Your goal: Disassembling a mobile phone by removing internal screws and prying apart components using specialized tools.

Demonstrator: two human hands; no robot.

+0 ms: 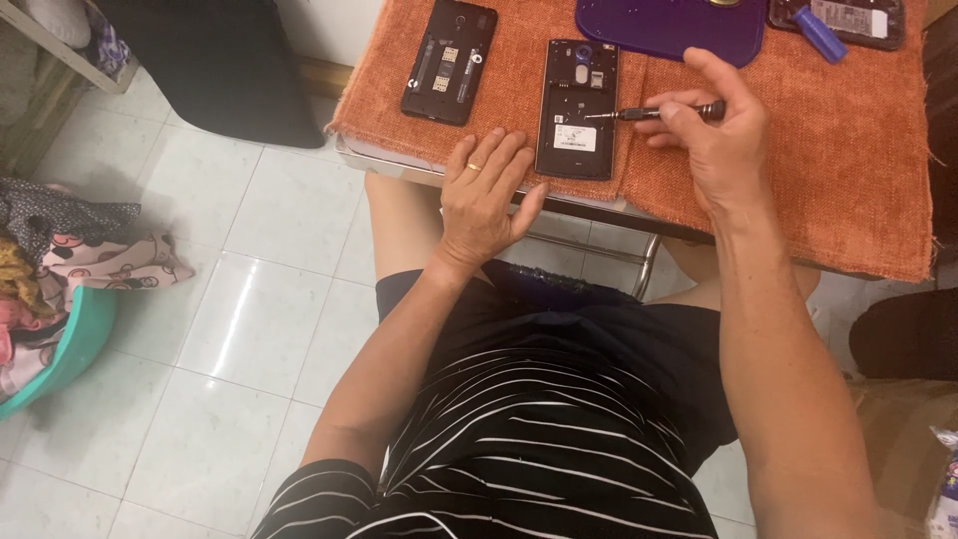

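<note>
1. Right hand [714,140] grips a small screwdriver [654,113] between thumb and fingers; the shaft lies nearly level and points left, its tip touching the upper inside of an opened phone [577,108].
2. Opened phone lies flat on its face on an orange cloth [848,170], back cover off, with a white label on its middle and the camera opening near its top edge. It sits close to the cloth's near edge, between the two hands.
3. Left hand [484,195] rests palm down on the near edge of the cloth, fingers spread and slack, grasping nothing. The fingertips lie just beside the phone's lower left corner; whether they touch it cannot be told. A gold ring shows on one finger.
4. Second phone [449,60], also with its back off, lies on the cloth to the left, apart from the first.
5. Purple tray [669,25] sits at the far edge of the cloth, beyond the opened phone. A third device [858,18] with a blue piece on it lies at the far right corner, partly cut off.
6. Teal basin [60,349] with clothes stands on the tiled floor [230,329] at far left.
</note>
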